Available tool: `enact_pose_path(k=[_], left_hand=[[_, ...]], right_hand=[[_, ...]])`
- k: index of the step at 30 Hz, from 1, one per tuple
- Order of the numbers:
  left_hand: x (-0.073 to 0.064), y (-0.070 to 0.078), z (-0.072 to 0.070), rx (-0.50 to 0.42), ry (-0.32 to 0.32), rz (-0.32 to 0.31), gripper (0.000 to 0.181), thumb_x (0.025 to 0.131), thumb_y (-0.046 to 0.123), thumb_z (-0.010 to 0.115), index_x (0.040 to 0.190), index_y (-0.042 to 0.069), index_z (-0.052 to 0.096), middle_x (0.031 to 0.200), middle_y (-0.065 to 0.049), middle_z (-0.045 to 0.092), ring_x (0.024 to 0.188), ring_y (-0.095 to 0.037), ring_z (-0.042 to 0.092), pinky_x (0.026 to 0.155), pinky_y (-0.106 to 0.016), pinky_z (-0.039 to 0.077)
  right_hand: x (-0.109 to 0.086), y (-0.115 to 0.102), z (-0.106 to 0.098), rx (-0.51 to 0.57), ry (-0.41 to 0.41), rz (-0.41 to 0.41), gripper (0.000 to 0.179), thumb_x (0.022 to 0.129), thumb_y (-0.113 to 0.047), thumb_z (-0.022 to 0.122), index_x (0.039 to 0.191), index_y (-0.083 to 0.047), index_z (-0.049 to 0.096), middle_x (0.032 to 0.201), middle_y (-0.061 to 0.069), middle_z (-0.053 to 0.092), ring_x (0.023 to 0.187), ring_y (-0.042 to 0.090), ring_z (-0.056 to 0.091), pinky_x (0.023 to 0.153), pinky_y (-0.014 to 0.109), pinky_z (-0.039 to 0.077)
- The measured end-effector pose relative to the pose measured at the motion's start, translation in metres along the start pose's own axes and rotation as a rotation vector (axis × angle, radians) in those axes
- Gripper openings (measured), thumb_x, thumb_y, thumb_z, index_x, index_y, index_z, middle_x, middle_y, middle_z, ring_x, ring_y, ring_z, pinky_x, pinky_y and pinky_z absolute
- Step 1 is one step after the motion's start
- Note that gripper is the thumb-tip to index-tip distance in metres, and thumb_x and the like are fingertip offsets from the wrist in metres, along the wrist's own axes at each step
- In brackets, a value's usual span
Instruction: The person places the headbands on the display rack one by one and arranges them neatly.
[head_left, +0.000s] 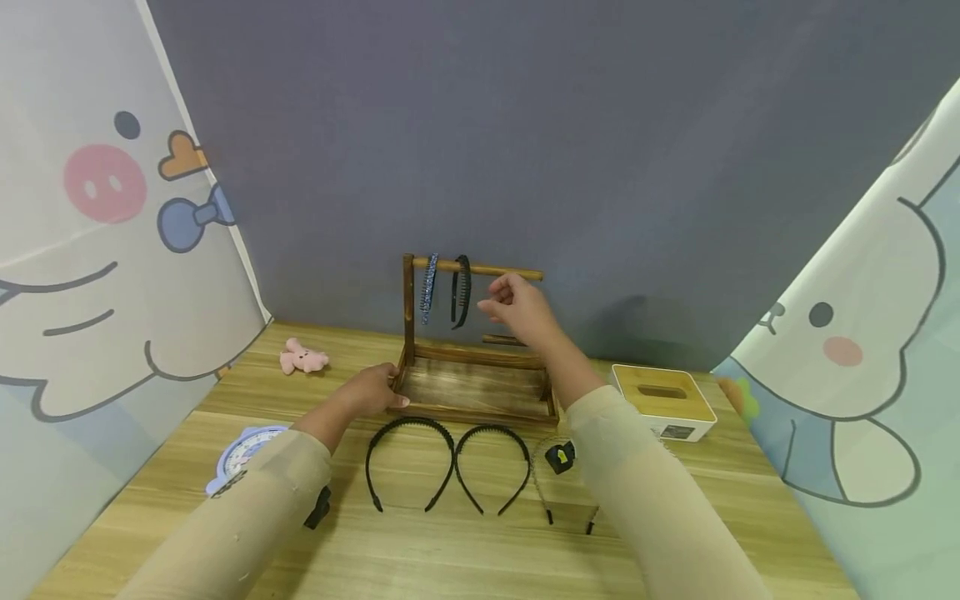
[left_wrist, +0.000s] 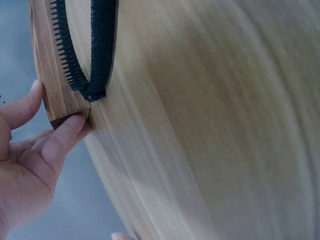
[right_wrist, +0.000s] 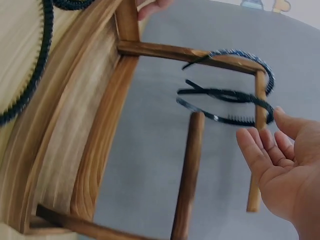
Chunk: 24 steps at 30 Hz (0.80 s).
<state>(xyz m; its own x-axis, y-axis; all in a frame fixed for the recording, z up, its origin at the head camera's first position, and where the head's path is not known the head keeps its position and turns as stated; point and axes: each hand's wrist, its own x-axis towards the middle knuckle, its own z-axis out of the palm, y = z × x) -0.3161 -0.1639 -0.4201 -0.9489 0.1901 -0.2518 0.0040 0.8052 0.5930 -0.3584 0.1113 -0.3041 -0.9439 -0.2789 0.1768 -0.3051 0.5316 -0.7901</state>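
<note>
A wooden rack has a shallow tray base, a left post and a top bar. On the bar hang a blue patterned headband and a black toothed headband. My left hand grips the tray's left front corner, its thumb by the front rim. Just right of the black headband, my right hand is raised with loosely bent fingers and holds nothing. In the right wrist view, the fingertips are close to that headband; whether they touch it I cannot tell.
Before the rack lie two black headbands and a thin headband, partly behind my right sleeve. A tissue box stands right. A pink plush toy and a blue-rimmed dial lie left. Behind is a grey wall.
</note>
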Motion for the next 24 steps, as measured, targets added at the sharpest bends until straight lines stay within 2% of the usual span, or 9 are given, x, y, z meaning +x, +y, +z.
enact_pose_path(k=[13,18,24], left_hand=[[0.002,-0.001,0.001,0.017,0.012,0.010,0.070,0.093,0.025,0.069,0.148,-0.002,0.036,0.148,-0.027,0.042,0.132,-0.046,0.044,0.103,-0.057,0.042],[0.002,-0.001,0.001,0.010,0.006,-0.003,0.071,0.093,0.026,0.069,0.149,-0.001,0.035,0.149,-0.027,0.041,0.132,-0.046,0.043,0.102,-0.058,0.043],[0.004,-0.002,0.001,0.015,0.002,0.001,0.070,0.094,0.027,0.069,0.149,-0.001,0.035,0.149,-0.026,0.041,0.132,-0.046,0.044,0.102,-0.057,0.043]], right_hand=[[-0.041,0.013,-0.051,-0.071,0.089,-0.036,0.042,0.093,-0.044,0.065,0.121,-0.015,0.052,0.114,0.004,0.058,0.100,0.021,0.063,0.087,0.040,0.055],[-0.060,0.020,-0.063,-0.150,0.110,-0.026,0.050,0.091,-0.051,0.064,0.123,-0.014,0.053,0.117,0.002,0.058,0.108,0.022,0.057,0.087,0.044,0.052],[-0.084,0.033,-0.076,-0.218,0.121,-0.026,0.050,0.091,-0.056,0.062,0.124,-0.019,0.052,0.120,0.000,0.059,0.109,0.022,0.057,0.083,0.042,0.051]])
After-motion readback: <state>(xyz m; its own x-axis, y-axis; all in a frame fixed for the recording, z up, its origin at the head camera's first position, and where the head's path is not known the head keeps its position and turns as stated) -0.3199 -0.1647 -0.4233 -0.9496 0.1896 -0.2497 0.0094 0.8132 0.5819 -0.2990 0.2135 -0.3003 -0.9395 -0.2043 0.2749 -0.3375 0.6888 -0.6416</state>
